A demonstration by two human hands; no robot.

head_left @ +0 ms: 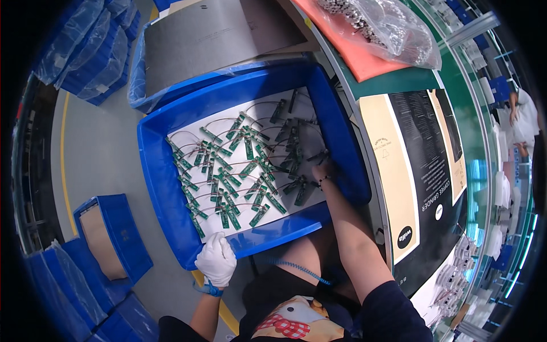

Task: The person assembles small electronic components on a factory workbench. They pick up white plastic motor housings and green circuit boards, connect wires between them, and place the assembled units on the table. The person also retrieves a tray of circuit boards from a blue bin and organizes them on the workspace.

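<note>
Down in the head view, the gloved left hand (216, 259) has its grip closed on the near rim of the blue bin (156, 188). Meanwhile the bare right hand (323, 171) reaches inside, fingers pinching dark circuit strips (296, 139) beside the green boards (228, 176).

Big blue bin (165, 188) sits tilted on the lap, white sheet lining the bottom. It's full of small green boards (228, 176) with thin wires, scattered loose, most toward the left and middle, with darker ones at upper right.
</note>
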